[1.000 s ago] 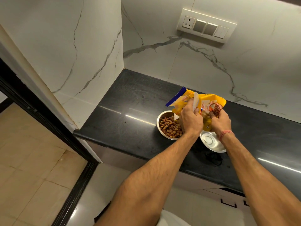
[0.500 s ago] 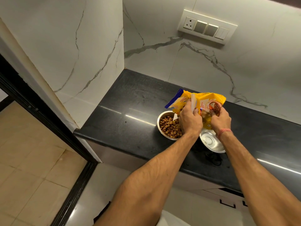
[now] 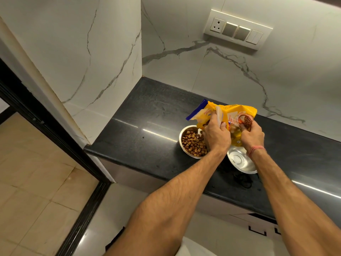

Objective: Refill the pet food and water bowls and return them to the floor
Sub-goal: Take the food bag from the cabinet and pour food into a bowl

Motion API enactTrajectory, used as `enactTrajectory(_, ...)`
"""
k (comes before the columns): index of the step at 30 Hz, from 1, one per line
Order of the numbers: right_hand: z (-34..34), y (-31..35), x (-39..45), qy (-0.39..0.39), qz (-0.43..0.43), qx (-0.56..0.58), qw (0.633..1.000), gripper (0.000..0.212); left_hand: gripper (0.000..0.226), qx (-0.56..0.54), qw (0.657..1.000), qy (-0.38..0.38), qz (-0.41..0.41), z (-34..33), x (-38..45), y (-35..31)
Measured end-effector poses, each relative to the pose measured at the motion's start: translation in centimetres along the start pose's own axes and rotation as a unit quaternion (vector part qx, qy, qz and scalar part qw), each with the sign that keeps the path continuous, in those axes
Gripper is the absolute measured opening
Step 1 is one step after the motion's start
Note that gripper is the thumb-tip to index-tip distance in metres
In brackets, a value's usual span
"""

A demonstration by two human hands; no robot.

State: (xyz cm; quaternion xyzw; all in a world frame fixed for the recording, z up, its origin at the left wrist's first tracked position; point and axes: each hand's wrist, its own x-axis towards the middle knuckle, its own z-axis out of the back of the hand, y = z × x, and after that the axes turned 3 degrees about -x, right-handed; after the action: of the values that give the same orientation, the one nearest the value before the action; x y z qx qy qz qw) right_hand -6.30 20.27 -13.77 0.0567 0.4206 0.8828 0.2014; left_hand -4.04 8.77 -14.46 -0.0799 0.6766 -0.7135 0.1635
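Note:
A yellow pet food bag (image 3: pixel 232 112) with a blue top edge is held above two steel bowls on the black counter (image 3: pixel 140 137). My left hand (image 3: pixel 216 135) grips the bag's left side near its opening. My right hand (image 3: pixel 252 134) grips its right side. The left bowl (image 3: pixel 191 143) holds brown kibble. The right bowl (image 3: pixel 239 161) has no kibble in it, and its upper rim is hidden under the bag and my right wrist.
White marble walls enclose the counter at the back and left. A switch panel (image 3: pixel 237 29) is mounted on the back wall. The counter's front edge drops to white cabinets; a black door frame (image 3: pixel 55 137) and tan floor tiles lie left.
Both hands and the bag have barely moved; the bag's top has shifted slightly. The kibble level in the left bowl looks the same.

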Motion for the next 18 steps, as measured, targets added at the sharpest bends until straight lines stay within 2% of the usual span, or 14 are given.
enactTrajectory(9,0.1,0.0,0.2,-0.006,0.013,-0.005,1.000,0.040,0.038,-0.032,0.999,0.004,0.014,0.3,0.1,0.1)
enactTrajectory(13,0.3,0.5,-0.2,-0.019,0.050,-0.052,0.997,0.038,0.039,-0.083,0.995,0.006,0.053,0.7,0.1,0.4)
enactTrajectory(18,0.4,0.5,-0.3,-0.011,0.062,-0.083,0.995,0.037,0.039,-0.082,0.995,0.004,0.049,0.7,-0.2,0.9)
